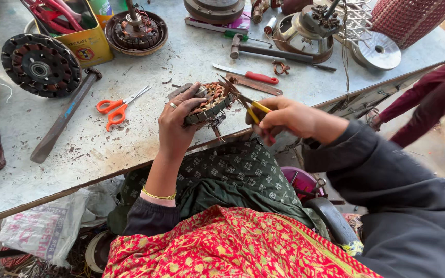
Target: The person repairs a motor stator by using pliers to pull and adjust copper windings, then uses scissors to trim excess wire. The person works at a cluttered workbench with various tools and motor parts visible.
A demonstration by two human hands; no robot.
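**Wound motor core held at the bench edge, pliers working its rim**

The left hand (177, 121) is gripping a round wound motor core (209, 104) just left of the frame's centre, its grip closed around the core's left side, thumb over the top. The core is hanging right over the near edge of the bench (21, 175), tilted toward the right hand.

The right hand (284, 117) is holding yellow-handled pliers (244, 101), its grip closed tight on the handles, and the plier tips are touching the copper windings on the core's upper right rim (whether the tips are pinching a wire is too small to tell).

On the bench left of the core, orange scissors (119, 107) are lying near a long flat steel bar (63, 119), with bare bench showing between them and the near edge. Above the core, a red-handled knife (248, 75) is lying just beyond a flat rusty strip. In the upper left a second, black wound core (40, 64) is sitting well apart. At the right edge of the frame another person's dark red sleeve (433, 98) is reaching in beside the bench corner.
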